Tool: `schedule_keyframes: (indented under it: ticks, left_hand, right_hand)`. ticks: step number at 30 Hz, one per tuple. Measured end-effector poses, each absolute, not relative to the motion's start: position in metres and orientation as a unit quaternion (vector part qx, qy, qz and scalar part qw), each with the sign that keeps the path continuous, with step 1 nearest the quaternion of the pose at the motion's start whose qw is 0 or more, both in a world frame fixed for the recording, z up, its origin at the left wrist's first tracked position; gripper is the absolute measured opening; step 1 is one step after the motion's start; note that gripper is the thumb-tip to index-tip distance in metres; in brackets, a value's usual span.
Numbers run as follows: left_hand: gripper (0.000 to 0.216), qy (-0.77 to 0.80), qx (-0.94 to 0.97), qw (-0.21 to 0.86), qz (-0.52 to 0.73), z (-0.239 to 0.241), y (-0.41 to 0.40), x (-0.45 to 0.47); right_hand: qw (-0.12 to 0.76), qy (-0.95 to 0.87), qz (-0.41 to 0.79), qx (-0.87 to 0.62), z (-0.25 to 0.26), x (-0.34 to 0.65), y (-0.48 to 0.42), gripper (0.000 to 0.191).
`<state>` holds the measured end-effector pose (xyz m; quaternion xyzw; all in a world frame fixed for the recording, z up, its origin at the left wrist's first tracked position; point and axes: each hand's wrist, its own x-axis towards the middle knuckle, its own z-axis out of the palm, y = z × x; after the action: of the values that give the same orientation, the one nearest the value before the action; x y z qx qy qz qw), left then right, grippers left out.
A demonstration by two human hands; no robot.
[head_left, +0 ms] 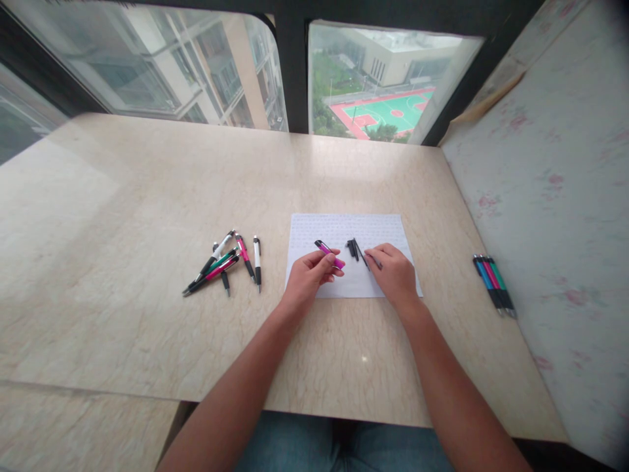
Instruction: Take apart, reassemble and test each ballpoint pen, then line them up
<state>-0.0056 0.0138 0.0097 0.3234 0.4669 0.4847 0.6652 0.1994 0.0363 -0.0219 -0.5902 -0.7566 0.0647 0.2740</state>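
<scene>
My left hand [308,274] is closed around a purple pen barrel [324,248] with a black top end, held tilted over the left part of a printed sheet of paper [339,224]. Over the sheet's right side, my right hand [397,272] pinches a small, thin greyish piece [377,261], too small to name. Between the hands lie short black pen parts [352,249], and a thin dark stick like a refill [360,252] reaches toward my right fingers. The purple barrel's lower end is partly covered by my left fingers.
A loose, overlapping pile of pens [216,265] in white, green and red lies left of the paper. Three pens, blue, pink and green [495,285], rest side by side near the flowered wall [565,216]. Windows [393,78] border the far edge of the marble-patterned surface [196,164].
</scene>
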Motion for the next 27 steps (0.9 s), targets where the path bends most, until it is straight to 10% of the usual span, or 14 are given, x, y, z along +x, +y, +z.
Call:
schedule_keyframes:
  ticks: [13, 27]
  left_hand:
    - [0.032, 0.425, 0.237, 0.699, 0.524, 0.011, 0.013, -0.008]
    - [0.029, 0.398, 0.217, 0.723, 0.522, 0.015, 0.012, -0.008]
  right_hand:
    - [0.465, -0.638, 0.404, -0.462, 0.016, 0.160, 0.011, 0.010]
    - [0.488, -0.616, 0.391, -0.480, 0.019, 0.157, 0.008, 0.008]
